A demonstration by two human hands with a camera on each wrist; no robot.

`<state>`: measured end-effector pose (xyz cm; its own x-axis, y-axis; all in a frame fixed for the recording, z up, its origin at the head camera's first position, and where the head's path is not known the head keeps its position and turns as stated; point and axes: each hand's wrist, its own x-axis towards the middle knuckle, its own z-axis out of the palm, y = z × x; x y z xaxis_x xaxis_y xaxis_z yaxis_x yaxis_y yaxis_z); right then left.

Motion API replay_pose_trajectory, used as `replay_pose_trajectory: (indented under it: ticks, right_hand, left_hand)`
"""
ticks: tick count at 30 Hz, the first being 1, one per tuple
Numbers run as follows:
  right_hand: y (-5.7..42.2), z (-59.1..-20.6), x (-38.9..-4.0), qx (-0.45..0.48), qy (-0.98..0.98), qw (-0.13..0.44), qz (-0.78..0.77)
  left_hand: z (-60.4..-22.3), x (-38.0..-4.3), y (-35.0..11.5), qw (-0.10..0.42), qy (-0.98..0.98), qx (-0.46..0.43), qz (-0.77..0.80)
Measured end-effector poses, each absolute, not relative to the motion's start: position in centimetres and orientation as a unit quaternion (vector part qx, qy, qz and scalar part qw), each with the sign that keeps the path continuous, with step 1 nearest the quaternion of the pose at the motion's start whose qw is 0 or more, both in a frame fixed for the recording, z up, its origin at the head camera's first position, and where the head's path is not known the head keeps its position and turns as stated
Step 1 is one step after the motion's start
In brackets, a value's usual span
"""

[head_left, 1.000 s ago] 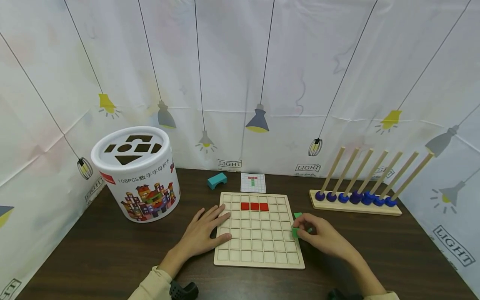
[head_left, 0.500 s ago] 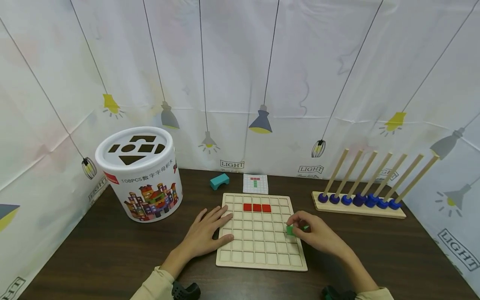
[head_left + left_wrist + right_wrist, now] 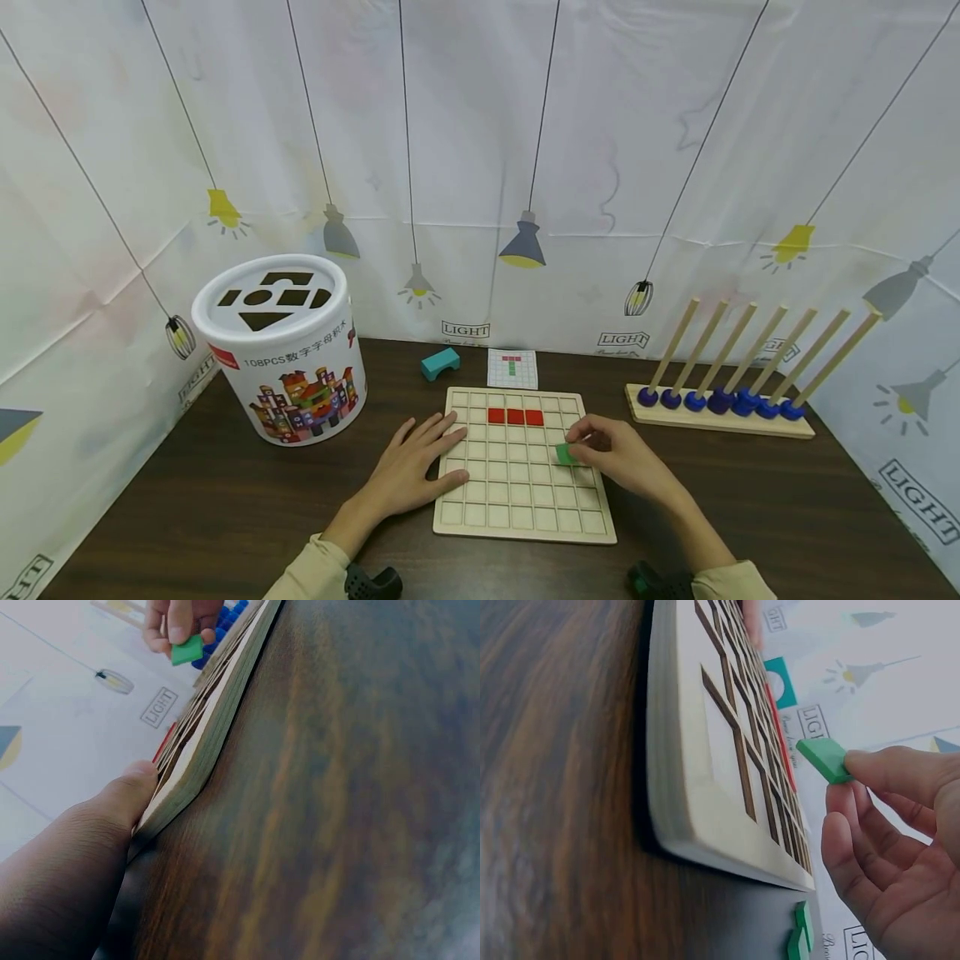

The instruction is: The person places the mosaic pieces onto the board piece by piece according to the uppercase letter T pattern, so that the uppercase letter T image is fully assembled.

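A green square tile (image 3: 566, 455) is pinched between the thumb and fingers of my right hand (image 3: 621, 457). It hangs above the right part of a wooden grid board (image 3: 521, 516); the right wrist view shows the tile (image 3: 826, 759) apart from the board. My left hand (image 3: 408, 468) rests with spread fingers on the board's left edge, its thumb (image 3: 135, 791) touching the rim. Three red tiles (image 3: 515, 416) sit in a row in the board's upper part. More green tiles (image 3: 799, 935) lie on the table beside the board in the right wrist view.
Behind the board lies a pattern card (image 3: 512, 370) with red and green squares, beside a teal arch block (image 3: 439, 363). A large white bucket (image 3: 288, 358) stands left. A peg rack (image 3: 712, 412) with blue beads is at the right. A printed curtain (image 3: 450, 167) hangs behind the table.
My right hand has moved left from the board's right edge to over the grid, carrying the green tile. My left hand has stayed on the board.
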<state>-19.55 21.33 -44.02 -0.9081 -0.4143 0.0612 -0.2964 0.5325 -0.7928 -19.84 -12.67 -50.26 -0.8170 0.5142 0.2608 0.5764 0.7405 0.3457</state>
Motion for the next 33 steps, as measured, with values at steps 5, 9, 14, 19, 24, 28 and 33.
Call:
replay_pose_trajectory:
  ticks: [5,9,14,19,24,28,33]
  right_hand:
    - [20.5,-43.0,-19.1,-0.194,0.868,0.068,-0.452]
    - [20.2,-43.6,-19.6,-0.177,0.874,0.062,-0.449]
    - [20.1,-44.5,-20.6,-0.173,0.870,0.058,-0.457]
    - [19.3,-44.5,-21.1,-0.178,0.868,0.058,-0.459]
    - [18.5,-44.6,-21.5,-0.190,0.864,0.066,-0.461]
    - [18.1,-44.9,-21.9,-0.191,0.867,0.061,-0.456]
    - [17.3,-45.0,-22.4,-0.195,0.871,0.054,-0.448]
  left_hand:
    - [-50.2,-19.9,-12.5,0.075,-0.929,-0.296,-0.209]
    - [-50.1,-19.9,-12.4,0.074,-0.928,-0.298,-0.209]
    - [-50.1,-19.9,-12.3,0.073,-0.927,-0.301,-0.212]
    - [-50.1,-19.8,-12.4,0.074,-0.929,-0.296,-0.208]
    - [-50.3,-19.8,-12.5,0.081,-0.930,-0.293,-0.205]
    - [-50.3,-19.8,-12.5,0.079,-0.930,-0.294,-0.208]
    - [-50.3,-19.8,-12.7,0.078,-0.930,-0.292,-0.209]
